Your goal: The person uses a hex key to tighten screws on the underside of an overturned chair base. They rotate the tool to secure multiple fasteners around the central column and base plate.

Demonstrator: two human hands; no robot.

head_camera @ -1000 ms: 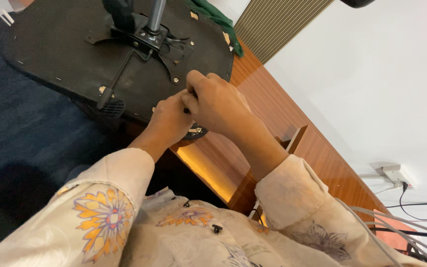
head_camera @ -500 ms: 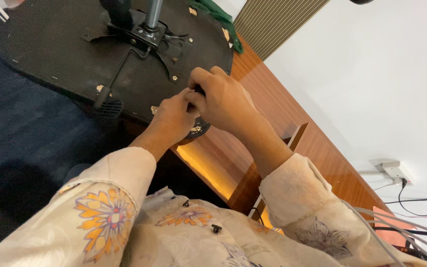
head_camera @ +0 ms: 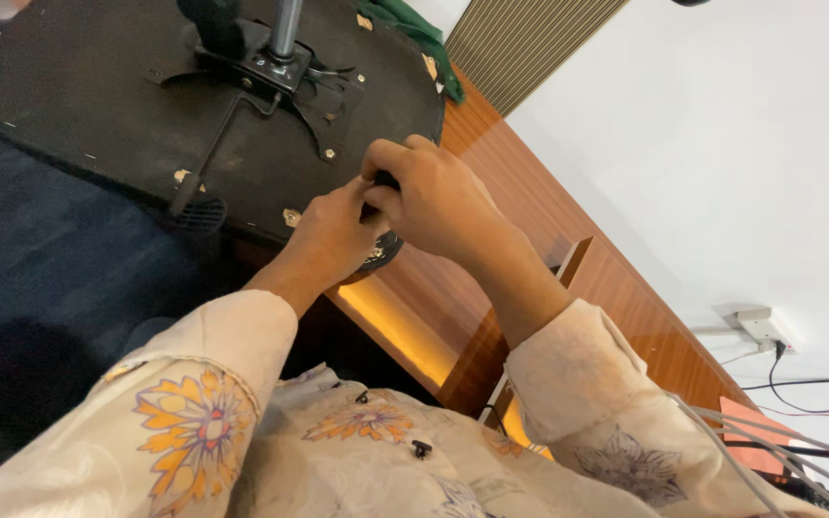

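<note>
At frame centre the left hand point(head_camera: 330, 235) and right hand point(head_camera: 438, 197) pinch something small and dark – mostly hidden (unidentifiable) – at the lower edge of the upturned black chair seat point(head_camera: 98, 125), upper left.

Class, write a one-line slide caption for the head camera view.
Both hands, left and right, meet at the edge of an upturned black chair seat lying on a wooden desk.
</note>
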